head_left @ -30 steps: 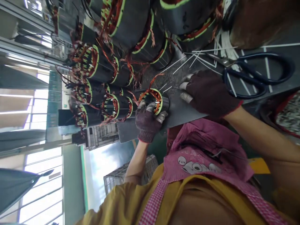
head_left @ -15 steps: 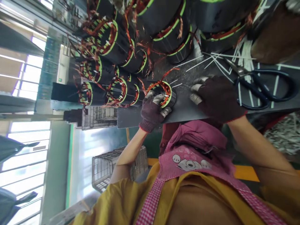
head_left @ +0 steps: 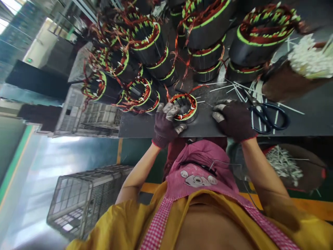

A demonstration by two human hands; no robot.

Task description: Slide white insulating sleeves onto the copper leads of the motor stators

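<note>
A small motor stator point(head_left: 191, 116), a dark ring with copper windings and a lime-green rim, stands near the table's front edge. My left hand point(head_left: 165, 125), in a dark glove with pale fingertips, holds it at the left, fingers at the rim and thumb near its front. Red lead wires point(head_left: 199, 87) stick out behind the ring. My right hand point(head_left: 234, 119), gloved the same way, rests on the table to the stator's right, fingers loosely apart and holding nothing. Just right of this hand lie scissors point(head_left: 269, 116) with dark blue handles, on thin white strips point(head_left: 236, 89).
Stacked larger stators point(head_left: 208, 62) with loose copper leads fill the back and left of the table point(head_left: 140, 128). A brown container point(head_left: 281, 78) of white pieces stands at the right. Below the edge are a bin of white scraps point(head_left: 283, 163) and a wire crate point(head_left: 70, 198).
The camera view has turned and shifted. My left fingers have moved from over the stator's opening to its left rim. My right hand stays on the table near the scissors.
</note>
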